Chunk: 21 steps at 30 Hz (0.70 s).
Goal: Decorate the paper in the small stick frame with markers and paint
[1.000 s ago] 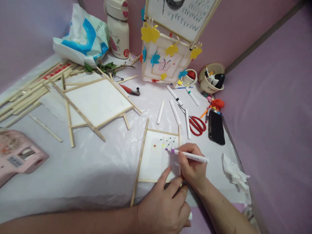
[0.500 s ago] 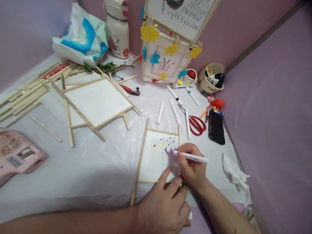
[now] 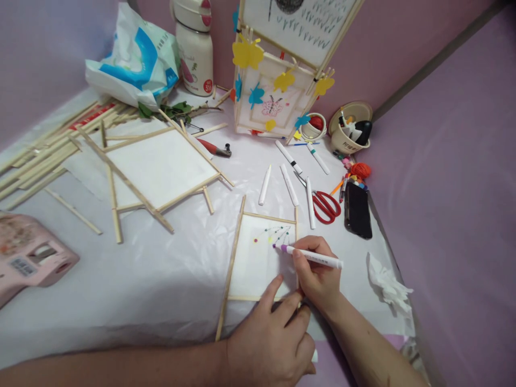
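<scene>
My right hand [image 3: 318, 271] is closed round a white felt-tip pen [image 3: 314, 256] with a purple collar. Its tip rests on a sheet of white paper [image 3: 252, 274] in a small wooden stick frame [image 3: 230, 269]. On the paper is a small drawing [image 3: 278, 234] of thin lines with green, purple and yellow dots. My left hand [image 3: 278, 336] lies over the near edge of the frame, index and middle fingers stretched onto it, the others partly bent. A white end [image 3: 315, 356] sticks out beside its little finger; whether the hand holds it I cannot tell.
Beyond the frame lie several white pens [image 3: 288, 185] and red-handled scissors [image 3: 326, 207]. A phone [image 3: 358, 210] and crumpled tissue [image 3: 389, 282] are at right. Left are a larger stick frame [image 3: 161, 166], wooden sticks [image 3: 36, 166] and a pink box-shaped device [image 3: 34, 258]. A decorated lantern-like structure [image 3: 274, 97] stands behind.
The pen's rear end and my right hand have shifted very slightly, with the tip staying at the same purple dot. My left hand stays in place.
</scene>
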Tool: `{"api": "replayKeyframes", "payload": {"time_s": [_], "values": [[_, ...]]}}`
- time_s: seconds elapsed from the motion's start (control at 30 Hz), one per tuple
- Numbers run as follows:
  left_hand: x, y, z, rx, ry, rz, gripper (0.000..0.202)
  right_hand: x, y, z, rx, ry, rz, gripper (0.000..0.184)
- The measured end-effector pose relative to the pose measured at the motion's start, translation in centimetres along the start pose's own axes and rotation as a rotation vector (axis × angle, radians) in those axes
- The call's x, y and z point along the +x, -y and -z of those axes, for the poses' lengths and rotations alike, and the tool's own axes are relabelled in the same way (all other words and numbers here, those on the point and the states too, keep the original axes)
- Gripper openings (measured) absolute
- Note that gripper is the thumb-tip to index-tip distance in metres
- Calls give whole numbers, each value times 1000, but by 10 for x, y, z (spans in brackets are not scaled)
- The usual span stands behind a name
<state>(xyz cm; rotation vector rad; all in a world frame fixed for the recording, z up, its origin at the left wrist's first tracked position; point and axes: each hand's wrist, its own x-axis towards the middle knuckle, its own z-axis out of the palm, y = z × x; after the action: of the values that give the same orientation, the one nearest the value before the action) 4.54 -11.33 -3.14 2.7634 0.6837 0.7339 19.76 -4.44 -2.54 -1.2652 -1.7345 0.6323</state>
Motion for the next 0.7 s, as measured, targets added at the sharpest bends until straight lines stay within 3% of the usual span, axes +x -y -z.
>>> {"api": "replayKeyframes", "payload": {"time_s": [0.7], "values": [[-2,0,0,-1,-9,2,33,1,-1,0,26,-10,21,5]]}}
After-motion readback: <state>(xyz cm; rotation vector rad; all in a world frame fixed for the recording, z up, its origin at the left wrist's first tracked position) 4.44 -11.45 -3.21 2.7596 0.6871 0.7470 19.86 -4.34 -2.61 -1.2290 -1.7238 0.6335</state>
